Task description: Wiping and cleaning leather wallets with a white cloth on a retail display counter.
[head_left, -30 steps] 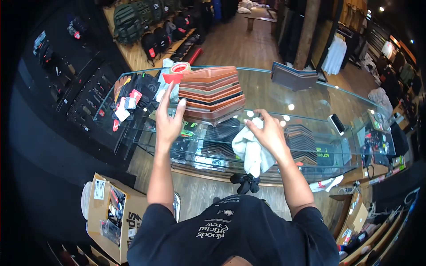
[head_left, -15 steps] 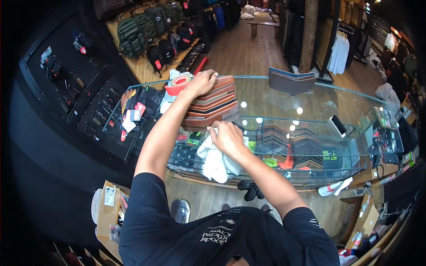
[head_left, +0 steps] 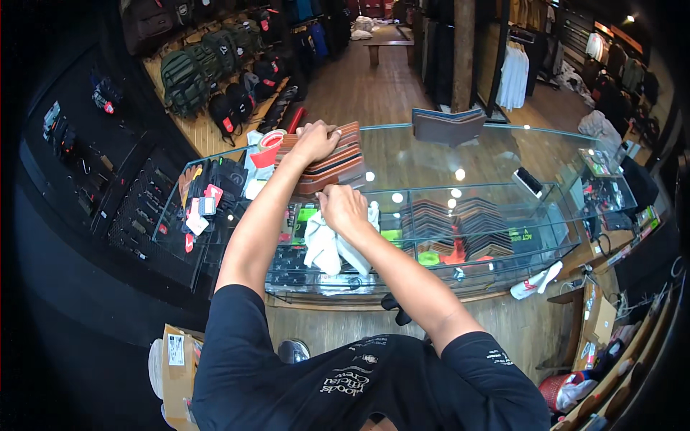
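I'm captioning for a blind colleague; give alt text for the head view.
A person's left hand rests on a stack of mostly brown wallets on a glass display counter, the right hand at the stack's near edge, above a white cloth. A phone lies farther right.

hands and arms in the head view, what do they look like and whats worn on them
The left hand and right hand are bare, with no gloves or watches showing. Both forearms are uncovered below short black sleeves; the right sleeve carries small white print.

Loaded glass counter [head_left: 496, 158]
Wallet stack [head_left: 341, 165] left of centre, smaller dark stack [head_left: 447, 129] by the far edge, phone [head_left: 528, 182] towards the right, tagged goods [head_left: 213, 192] at left.
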### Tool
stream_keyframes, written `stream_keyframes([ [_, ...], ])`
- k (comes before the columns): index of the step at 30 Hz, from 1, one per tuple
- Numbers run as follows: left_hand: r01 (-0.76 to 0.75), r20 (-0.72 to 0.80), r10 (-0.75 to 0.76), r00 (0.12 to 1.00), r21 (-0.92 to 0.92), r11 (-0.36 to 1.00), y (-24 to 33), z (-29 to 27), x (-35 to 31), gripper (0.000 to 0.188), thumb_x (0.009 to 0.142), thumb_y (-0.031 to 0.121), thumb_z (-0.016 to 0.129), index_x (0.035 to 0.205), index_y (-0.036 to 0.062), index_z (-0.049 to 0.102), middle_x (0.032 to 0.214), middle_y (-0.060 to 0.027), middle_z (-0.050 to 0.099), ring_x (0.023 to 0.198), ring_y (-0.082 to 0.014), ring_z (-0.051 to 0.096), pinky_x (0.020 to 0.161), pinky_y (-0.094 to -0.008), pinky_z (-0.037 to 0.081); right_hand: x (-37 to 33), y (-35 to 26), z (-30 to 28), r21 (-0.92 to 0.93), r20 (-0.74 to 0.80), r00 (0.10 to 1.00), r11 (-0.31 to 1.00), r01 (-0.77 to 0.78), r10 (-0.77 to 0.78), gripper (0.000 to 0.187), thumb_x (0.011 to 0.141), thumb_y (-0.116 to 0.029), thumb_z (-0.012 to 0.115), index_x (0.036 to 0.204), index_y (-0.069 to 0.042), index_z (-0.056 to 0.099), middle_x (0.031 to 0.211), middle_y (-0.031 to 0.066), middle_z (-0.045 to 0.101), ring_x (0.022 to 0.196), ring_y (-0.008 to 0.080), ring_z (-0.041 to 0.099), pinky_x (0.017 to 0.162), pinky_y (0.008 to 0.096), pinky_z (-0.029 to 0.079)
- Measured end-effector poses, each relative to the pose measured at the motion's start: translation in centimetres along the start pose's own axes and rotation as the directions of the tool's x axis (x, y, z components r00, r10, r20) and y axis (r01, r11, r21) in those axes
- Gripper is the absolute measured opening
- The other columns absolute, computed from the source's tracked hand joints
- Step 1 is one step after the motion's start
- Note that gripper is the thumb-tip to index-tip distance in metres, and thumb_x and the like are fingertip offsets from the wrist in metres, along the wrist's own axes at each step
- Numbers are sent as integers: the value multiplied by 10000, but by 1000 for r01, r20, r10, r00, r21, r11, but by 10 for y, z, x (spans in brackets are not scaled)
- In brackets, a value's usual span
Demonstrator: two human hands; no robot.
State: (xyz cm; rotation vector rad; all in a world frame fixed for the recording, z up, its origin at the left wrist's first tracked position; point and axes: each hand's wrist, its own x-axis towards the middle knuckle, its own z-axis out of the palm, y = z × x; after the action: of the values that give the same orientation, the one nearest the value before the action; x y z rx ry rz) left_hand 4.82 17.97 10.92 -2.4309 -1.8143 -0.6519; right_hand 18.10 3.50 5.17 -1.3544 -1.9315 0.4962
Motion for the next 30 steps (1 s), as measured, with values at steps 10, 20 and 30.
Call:
stream_keyframes([
  [10,78,220,-91,971,68,995,-3,1,-2,780,1033,598,264,1545,24,390,1526,-236,468,1431,-387,423,1207,-487,267,-18,15,-26,82,91,994,996,47,-54,315,930,-315,639,1029,-43,762,933,259,727,935,438,702,883,514,547],
  [20,70,151,-67,986,-15,997,-22,-5,-8,675,1065,552,271,1492,79,496,1506,-187,508,1447,-382,395,1205,-600,206,-32,28,-40,126,142,988,991,35,-53,346,919,-338,649,1021,-29,766,955,259,730,955,440,699,881,507,549],
  [30,3,-105,-39,994,-323,946,-22,-23,-32,538,1069,415,420,1252,-35,652,1331,-235,632,1293,-381,565,1123,-438,388,-31,16,-39,28,198,964,984,177,-179,611,794,-365,785,1258,-39,557,1126,239,702,1038,444,676,891,524,542],
])
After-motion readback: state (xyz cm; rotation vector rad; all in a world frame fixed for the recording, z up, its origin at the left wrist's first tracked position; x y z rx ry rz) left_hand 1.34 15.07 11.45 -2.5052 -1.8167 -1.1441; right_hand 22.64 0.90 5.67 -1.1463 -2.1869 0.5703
